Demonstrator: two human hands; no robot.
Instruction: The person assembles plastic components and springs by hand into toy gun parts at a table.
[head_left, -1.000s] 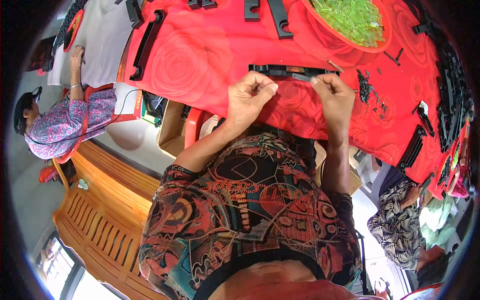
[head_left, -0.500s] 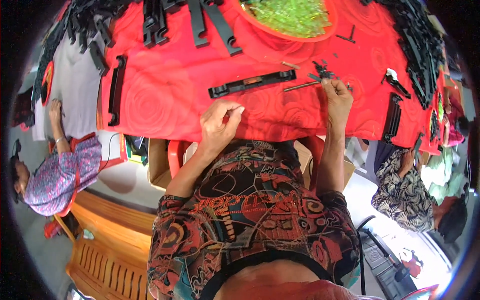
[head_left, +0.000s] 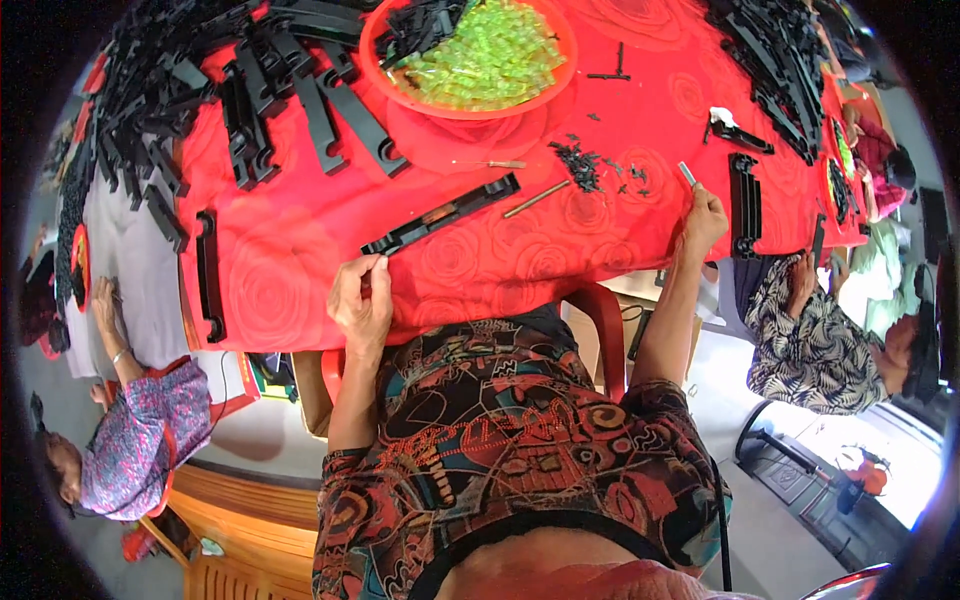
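Black bar (head_left: pixel 440 218) slants above the frame's middle, its lower-left end pinched in my left hand (head_left: pixel 360 303), and from afar I judge it wants a light, steady hold there while my right hand (head_left: pixel 706 215), right of centre, grips a slim silvery piece (head_left: pixel 686 173).
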